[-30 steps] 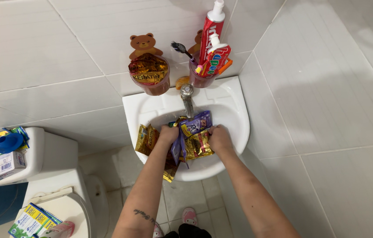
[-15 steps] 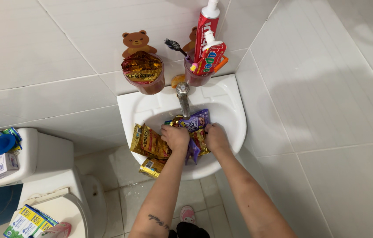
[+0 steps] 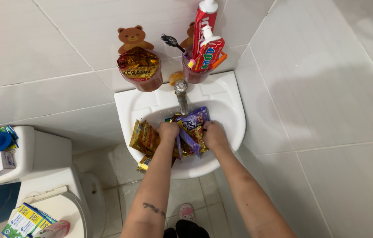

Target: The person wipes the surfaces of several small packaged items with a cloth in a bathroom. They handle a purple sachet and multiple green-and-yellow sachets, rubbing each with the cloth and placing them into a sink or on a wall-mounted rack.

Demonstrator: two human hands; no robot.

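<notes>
A heap of gold and purple sachets (image 3: 192, 132) lies in the white wall sink (image 3: 228, 110), under the metal tap (image 3: 180, 94). My left hand (image 3: 168, 131) grips the gold sachets at the heap's left side, where some hang over the sink's left rim (image 3: 144, 137). My right hand (image 3: 213, 134) clutches the sachets at the right side of the heap. A purple sachet (image 3: 192, 120) stands up between both hands.
On the wall above hang two bear-shaped cup holders: one (image 3: 140, 70) holds gold sachets, the other (image 3: 199, 61) holds toothpaste tubes and a toothbrush. A white toilet (image 3: 50, 185) with small cartons on its tank and lid stands at the left. Tiled walls close in on the right.
My left hand has shifted back and forth over the gold sachets at the sink's left edge. The heap has been bunched closer together between both hands. The view has drifted slightly.
</notes>
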